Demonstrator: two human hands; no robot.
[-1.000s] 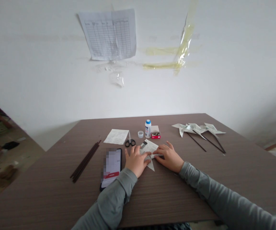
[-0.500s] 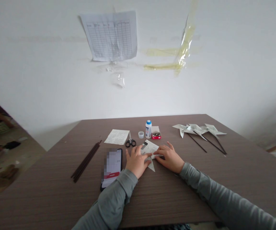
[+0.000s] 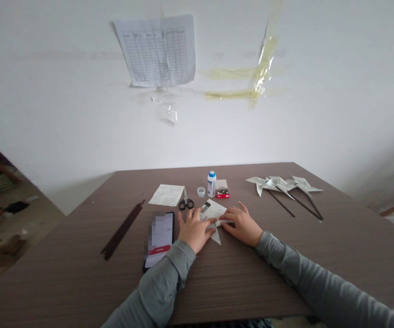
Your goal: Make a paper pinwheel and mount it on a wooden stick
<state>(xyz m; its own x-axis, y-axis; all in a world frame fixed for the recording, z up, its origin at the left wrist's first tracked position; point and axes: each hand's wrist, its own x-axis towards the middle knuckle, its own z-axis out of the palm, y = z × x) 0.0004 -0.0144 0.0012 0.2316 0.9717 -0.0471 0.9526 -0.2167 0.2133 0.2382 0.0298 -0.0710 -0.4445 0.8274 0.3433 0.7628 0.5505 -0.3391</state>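
A piece of printed paper [image 3: 217, 208], cut and partly folded like a pinwheel, lies on the table between my hands. My left hand [image 3: 194, 231] rests on its left side, open, with the fingers spread and the index fingertip at the paper's middle. From the right, my right hand [image 3: 244, 227] is closed on a folded blade near the centre, fingers and thumb pinching it. My fingers hide part of the folds. Just beyond are black-handled scissors [image 3: 186, 204] and a small red box [image 3: 222, 194] of metal bits, probably pins.
A white bottle with a blue cap [image 3: 211, 184] and a small clear cup [image 3: 201, 192] stand behind. To the left are a paper sheet [image 3: 166, 195], a phone [image 3: 159, 239] and dark sticks [image 3: 123, 231]. Finished pinwheels [image 3: 282, 186] on sticks lie at the right. The wall [image 3: 197, 141] bounds the table.
The view has shifted very slightly. Both hands keep nearly the same place on the paper, and nothing has been picked up or let go.
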